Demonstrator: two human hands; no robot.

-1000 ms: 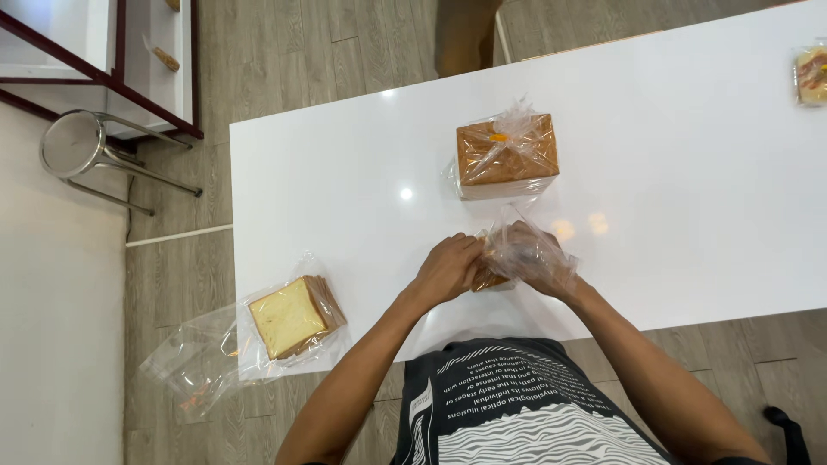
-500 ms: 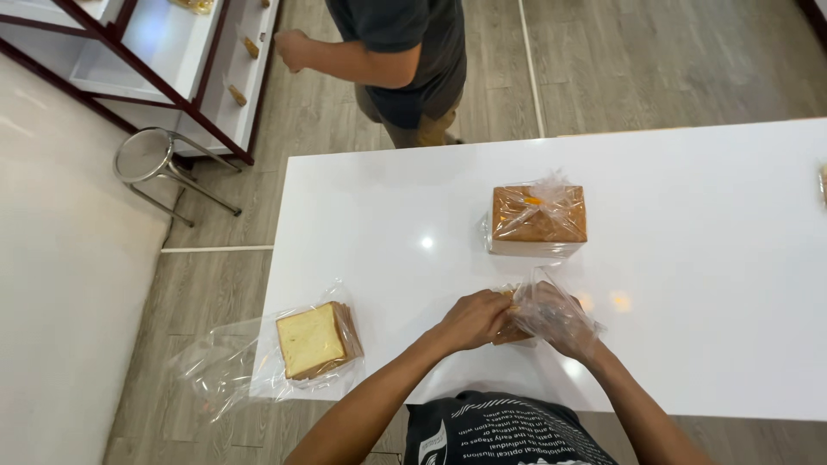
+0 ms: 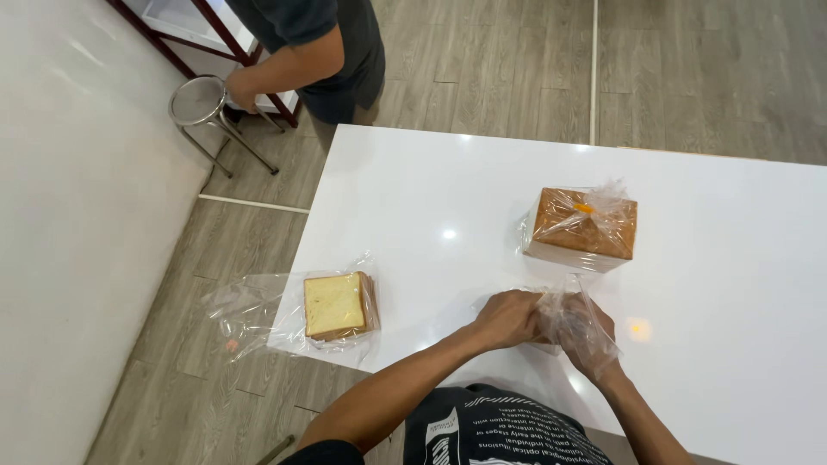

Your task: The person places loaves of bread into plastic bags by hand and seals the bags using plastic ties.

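Clear plastic bag (image 3: 575, 320) is bunching between our two hands at the near edge of the white tabletop (image 3: 448, 198), and we are working it there, close to our body. Our left hand (image 3: 508, 319) is closing its fingers over the left end of the plastic, and our right hand (image 3: 587, 334) is lying partly under or inside the film, so we cannot tell whether its fingers are spread or pinching. What the film wraps, if anything, is hidden. To do this well, we judge that we are best keeping both hands low on the tabletop and pulling the film gently, since thin plastic tears easily. The wrapped brown loaf (image 3: 584, 226) is sitting well apart behind our hands, and the open bag with the cut yellow loaf (image 3: 336, 305) is overhanging the left edge.
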